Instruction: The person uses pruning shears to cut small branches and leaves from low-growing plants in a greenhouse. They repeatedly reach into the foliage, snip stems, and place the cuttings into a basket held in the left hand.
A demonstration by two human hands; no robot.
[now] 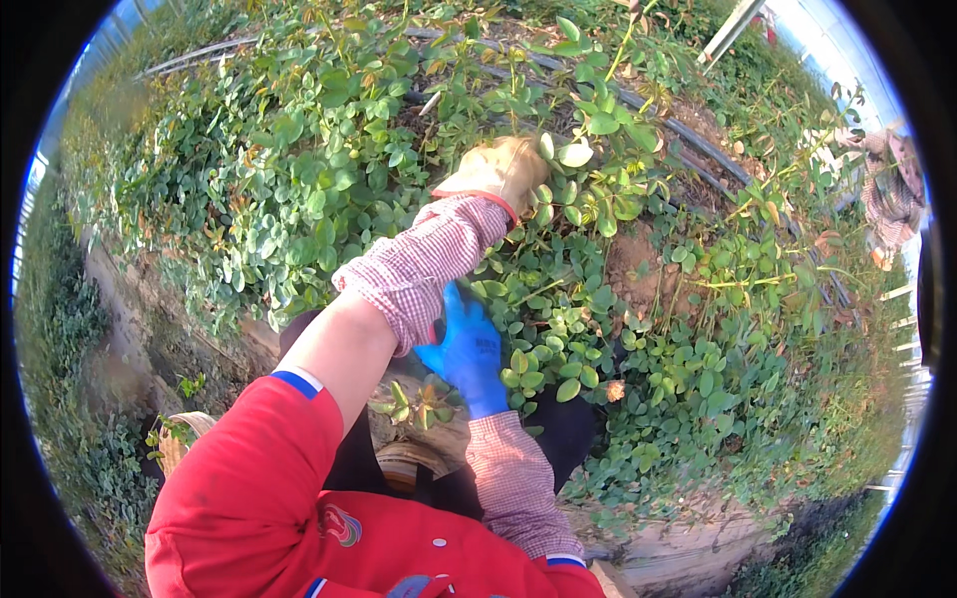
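Observation:
My left hand (499, 170), in a tan glove with a red-edged cuff, reaches into leafy rose-like bushes (591, 190). Its fingers are hidden behind the glove's back and the foliage, so any grip is out of sight. Closer to my body, my right hand (471, 355) wears a blue coated glove and lies beside and partly under my left forearm. A small red piece (435, 330) shows between its thumb and fingers; whether the hand holds it cannot be told. Green leaves (523, 366) border the blue glove on the right.
Dark irrigation hoses (706, 153) run through the bed behind the plants. A pale post (731, 31) rises at the top right. Another person's checked sleeve (890, 194) appears at the right edge. A woven basket-like object (179, 441) stands at my left. Bare soil (643, 269) shows between stems.

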